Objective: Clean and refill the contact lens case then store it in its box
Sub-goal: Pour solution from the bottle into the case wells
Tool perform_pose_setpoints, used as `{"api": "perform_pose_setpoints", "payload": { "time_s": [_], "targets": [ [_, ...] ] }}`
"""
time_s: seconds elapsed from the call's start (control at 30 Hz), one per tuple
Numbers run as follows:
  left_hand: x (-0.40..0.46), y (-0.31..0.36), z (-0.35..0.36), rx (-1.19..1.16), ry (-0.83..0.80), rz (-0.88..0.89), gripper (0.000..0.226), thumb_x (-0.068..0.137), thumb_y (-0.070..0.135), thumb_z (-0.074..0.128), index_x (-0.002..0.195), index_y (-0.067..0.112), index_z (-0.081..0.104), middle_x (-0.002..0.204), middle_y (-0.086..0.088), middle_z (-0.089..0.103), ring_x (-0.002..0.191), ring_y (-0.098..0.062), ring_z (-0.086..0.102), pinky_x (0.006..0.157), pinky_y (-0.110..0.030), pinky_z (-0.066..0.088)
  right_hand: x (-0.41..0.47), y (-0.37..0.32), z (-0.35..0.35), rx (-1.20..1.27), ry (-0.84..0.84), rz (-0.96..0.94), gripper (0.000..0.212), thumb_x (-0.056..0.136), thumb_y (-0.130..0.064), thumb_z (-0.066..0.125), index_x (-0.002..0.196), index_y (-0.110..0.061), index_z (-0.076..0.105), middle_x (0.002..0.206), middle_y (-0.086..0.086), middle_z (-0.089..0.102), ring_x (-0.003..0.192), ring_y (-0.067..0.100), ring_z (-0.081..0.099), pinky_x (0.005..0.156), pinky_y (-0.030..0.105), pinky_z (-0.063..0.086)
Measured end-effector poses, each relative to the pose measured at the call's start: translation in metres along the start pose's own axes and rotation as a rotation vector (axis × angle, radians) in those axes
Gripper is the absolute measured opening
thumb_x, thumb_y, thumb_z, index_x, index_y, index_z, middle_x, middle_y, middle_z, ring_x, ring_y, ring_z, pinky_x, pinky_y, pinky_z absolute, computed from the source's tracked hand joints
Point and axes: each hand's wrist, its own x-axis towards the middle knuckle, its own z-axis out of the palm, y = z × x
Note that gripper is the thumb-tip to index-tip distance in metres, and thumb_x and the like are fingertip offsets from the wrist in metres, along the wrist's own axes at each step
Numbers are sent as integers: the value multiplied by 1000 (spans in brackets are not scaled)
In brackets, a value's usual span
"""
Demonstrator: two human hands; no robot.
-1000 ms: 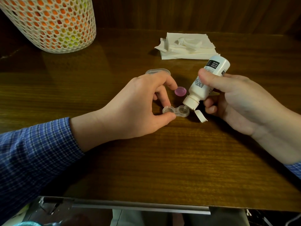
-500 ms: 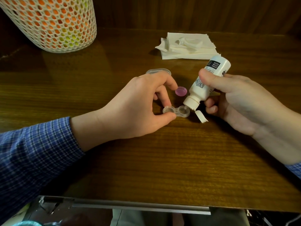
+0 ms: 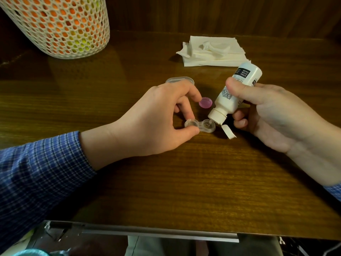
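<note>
I look down on a glossy dark wood bench (image 3: pixel 166 182) under warm, dim light; wood panelling (image 3: pixel 221 13) at twelve o'clock, a metal rail (image 3: pixel 158 232) at six.

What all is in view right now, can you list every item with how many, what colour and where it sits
lens case: one, clear, two open wells, on the table at centre, left end pinched by the left hand
solution bottle: one, white with a dark label, tilted nozzle-down over the case's right well, its flip cap hanging open
pink cap: one, lying on the table just behind the case
clear box: one, behind the left hand, partly hidden
tissues: a white pile, far side of the table, something white lying on top
mesh basket: one, white with orange and yellow showing through, far left
table: one, dark wood
left hand: steadying the case
right hand: gripping the bottle
</note>
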Motion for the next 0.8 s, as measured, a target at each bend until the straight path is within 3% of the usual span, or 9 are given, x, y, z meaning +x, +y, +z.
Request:
{"api": "perform_pose_setpoints", "payload": {
  "time_s": [0.33, 0.5, 0.67, 0.8],
  "targets": [
    [0, 1, 0, 2, -4, -6, 53, 83, 27, 84, 130, 16, 61, 89, 15, 75, 92, 1, 71, 91, -19, 53, 0, 0, -1, 6, 9, 2, 51, 65, -42, 79, 108, -17, 70, 74, -4, 72, 49, 4, 53, 43, 17, 42],
    [1, 1, 0, 1, -7, -9, 53, 83, 27, 84, 130, 16, 60, 90, 15, 75, 92, 1, 71, 91, -18, 53, 2, -1, -2, 50, 37, 14, 39, 80, -42, 79, 103, -12, 71, 77, 1, 68, 50, 7, 55, 43, 20, 44],
    [1, 1, -1, -6, -6, -8, 53, 84, 27, 83, 130, 15, 60, 90, 15, 75, 92, 2, 71, 91, -17, 53, 2, -1, -3, 38, 31, 19, 43, 75, -44, 80, 102, -13, 70, 79, 2, 65, 49, 7, 54, 42, 20, 44],
    [0, 1, -1, -8, -8, -8, 53, 84, 26, 84, 130, 15, 60, 90, 15, 75, 91, 2, 71, 91, -17, 53, 2, 1, -2, 12, 16, -9, 51, 64, -44, 80, 102, -11, 71, 68, -2, 67, 49, 7, 54, 42, 19, 43]
  ]
}}
